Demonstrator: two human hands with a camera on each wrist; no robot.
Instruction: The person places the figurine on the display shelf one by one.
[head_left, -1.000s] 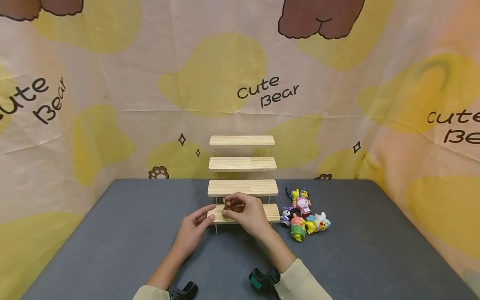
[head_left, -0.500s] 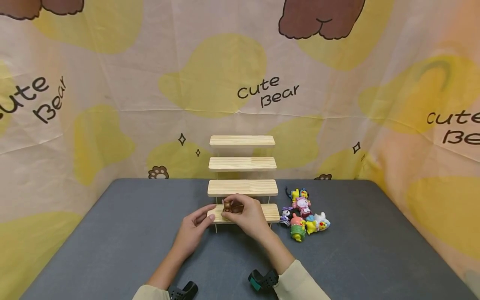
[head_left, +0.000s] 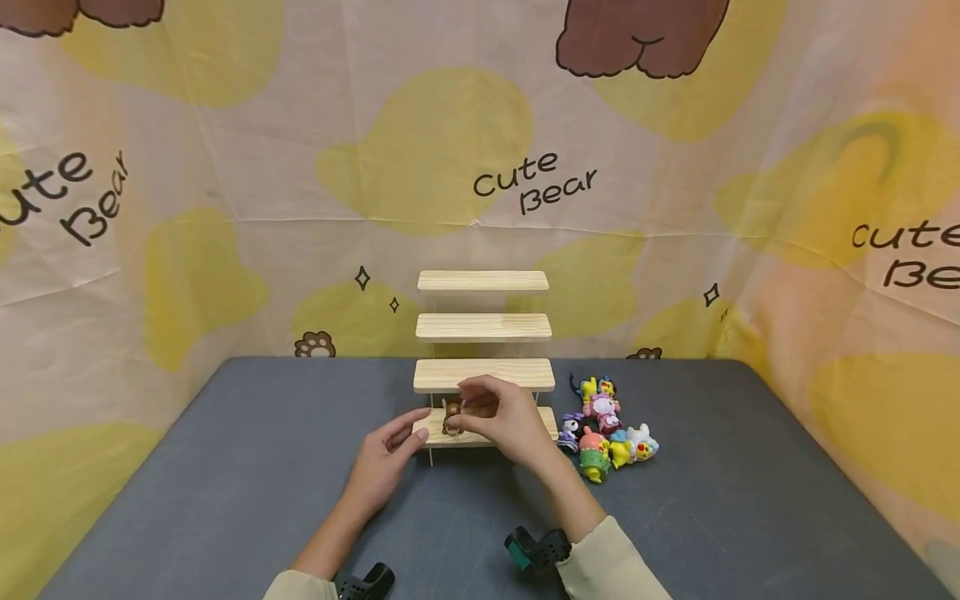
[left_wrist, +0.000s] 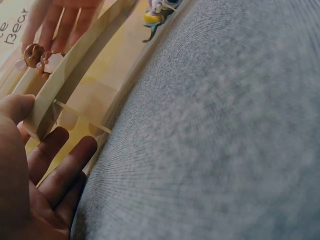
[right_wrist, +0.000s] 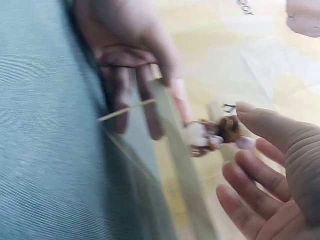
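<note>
A small brown toy figurine (head_left: 452,414) stands on the left part of the lowest board of a tiered wooden display shelf (head_left: 483,375). In the left wrist view the figurine (left_wrist: 34,56) shows a brown head and a pale belly. My left hand (head_left: 384,462) pinches the left end of that board, thumb on top and some fingers below it. Beside the figurine is my right hand (head_left: 513,425). The right wrist view shows my right hand's fingers (right_wrist: 252,182) relaxed and spread, apart from the figurine (right_wrist: 210,136), with the thumb tip near its head.
Several colourful toy figurines, among them a pink and green one (head_left: 594,457) and a white and yellow one (head_left: 636,447), lie right of the shelf on the grey table (head_left: 300,417). A printed cloth backdrop (head_left: 225,167) stands behind and at both sides.
The right hand has loosened its fingers from the brown figurine and drawn slightly right. The figurine has gone from tilted in the fingers to upright on the board. The left hand has stayed put.
</note>
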